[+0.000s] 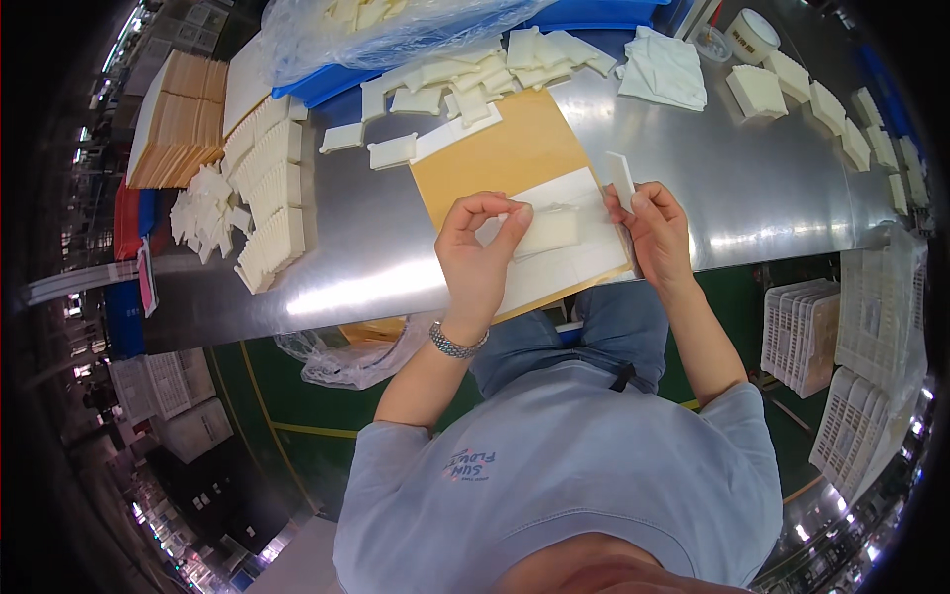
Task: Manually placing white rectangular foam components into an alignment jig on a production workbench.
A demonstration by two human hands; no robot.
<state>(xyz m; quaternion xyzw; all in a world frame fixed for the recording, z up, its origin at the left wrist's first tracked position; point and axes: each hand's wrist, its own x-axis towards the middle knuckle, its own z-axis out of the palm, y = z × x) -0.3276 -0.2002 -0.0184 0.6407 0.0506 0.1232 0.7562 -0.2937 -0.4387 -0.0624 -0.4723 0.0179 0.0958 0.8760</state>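
Note:
My left hand (pixel 483 238), with a metal watch at the wrist, pinches thumb and forefinger at the edge of a flat cream plastic piece (pixel 550 232), which looks slightly blurred. Below it lie white sheets (pixel 564 190) on a brown cardboard sheet (pixel 500 148) at the table's near edge. A second flat piece, white and narrow (pixel 620 178), stands up tilted between the thumb and fingers of my right hand (pixel 658 233). Beyond the cardboard is a loose heap of similar cream pieces (pixel 465 74).
Stacked cream pieces (pixel 272 193) and cardboard sheets (pixel 178 119) stand left on the metal table (pixel 366 213). A plastic-lined blue bin (pixel 332 84) is at the back. A white cloth (pixel 663 71), a white tub (pixel 752 38) and more pieces (pixel 757 92) lie right; white crates (pixel 800 332) stand below.

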